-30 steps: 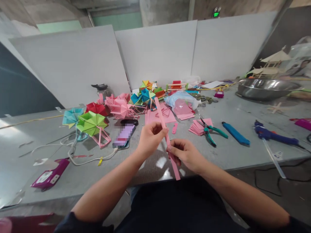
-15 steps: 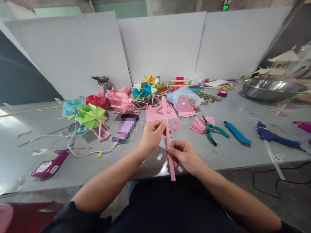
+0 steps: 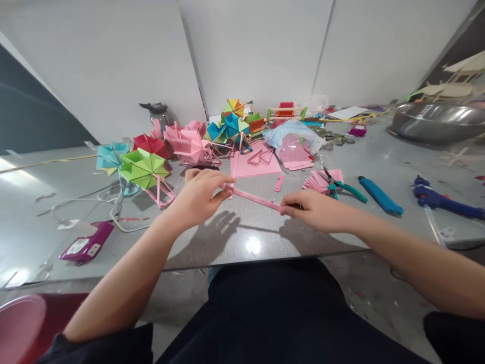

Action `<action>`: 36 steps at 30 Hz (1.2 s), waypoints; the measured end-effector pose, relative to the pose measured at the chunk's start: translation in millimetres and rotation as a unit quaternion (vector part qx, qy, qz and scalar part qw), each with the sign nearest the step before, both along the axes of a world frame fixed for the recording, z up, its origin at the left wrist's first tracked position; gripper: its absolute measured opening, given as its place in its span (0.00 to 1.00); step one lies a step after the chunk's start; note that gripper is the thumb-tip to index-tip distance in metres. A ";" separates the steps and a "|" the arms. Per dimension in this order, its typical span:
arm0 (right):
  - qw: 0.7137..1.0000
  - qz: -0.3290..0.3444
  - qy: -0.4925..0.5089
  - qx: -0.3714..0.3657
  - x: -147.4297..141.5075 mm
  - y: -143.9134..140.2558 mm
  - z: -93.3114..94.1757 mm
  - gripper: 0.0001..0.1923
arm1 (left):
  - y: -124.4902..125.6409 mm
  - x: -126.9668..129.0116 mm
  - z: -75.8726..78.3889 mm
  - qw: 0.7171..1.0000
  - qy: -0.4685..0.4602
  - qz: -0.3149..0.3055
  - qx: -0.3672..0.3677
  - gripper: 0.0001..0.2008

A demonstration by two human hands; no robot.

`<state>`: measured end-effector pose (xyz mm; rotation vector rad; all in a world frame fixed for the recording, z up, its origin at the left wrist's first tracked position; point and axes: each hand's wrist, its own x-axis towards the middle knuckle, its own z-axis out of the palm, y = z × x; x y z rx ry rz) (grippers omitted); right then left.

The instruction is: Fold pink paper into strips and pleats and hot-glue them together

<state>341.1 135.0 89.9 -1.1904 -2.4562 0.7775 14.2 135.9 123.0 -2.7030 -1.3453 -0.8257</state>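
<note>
A narrow pink paper strip (image 3: 255,199) stretches between my hands above the grey table, sloping down to the right. My left hand (image 3: 202,194) is closed on its left end, fingers curled over it. The right end is pinched by my right hand (image 3: 308,208) between thumb and fingers. Beyond the strip lie a pink paper sheet (image 3: 250,165) with folded pink triangle frames (image 3: 260,156) on it, and a small pink cutter-like piece (image 3: 279,183). Green-handled pliers (image 3: 350,191) rest on a fan of small pink papers (image 3: 316,182) past my right hand.
Folded paper models, green (image 3: 144,169) and pink (image 3: 187,144), stand at the left behind a purple power strip (image 3: 87,242) with a white cable. Rightward are a blue tube-shaped item (image 3: 380,195), a blue glue gun (image 3: 447,199) and a steel bowl (image 3: 435,126). A plastic bag (image 3: 293,139) sits at the back.
The strip has turned from pointing away from me to lying crosswise. My hands have moved apart, left hand leftward and right hand rightward to the ends. The view has tipped downward.
</note>
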 end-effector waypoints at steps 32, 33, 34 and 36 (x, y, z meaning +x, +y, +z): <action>0.943 0.066 -0.092 0.313 -109.2 -64.4 -66.7 0.13 | -120.6 7.8 -120.3 0.992 0.045 0.108 0.044 0.29; 0.943 0.063 -0.087 0.314 -109.8 -65.2 -67.6 0.12 | -121.6 9.2 -122.3 0.991 0.043 0.113 0.050 0.28; 0.943 0.064 -0.084 0.315 -109.9 -66.2 -68.3 0.12 | -122.7 10.5 -123.6 0.991 0.042 0.116 0.057 0.27; 0.940 0.073 -0.079 0.323 -109.3 -68.9 -69.1 0.12 | -125.4 13.0 -124.6 0.990 0.040 0.119 0.070 0.25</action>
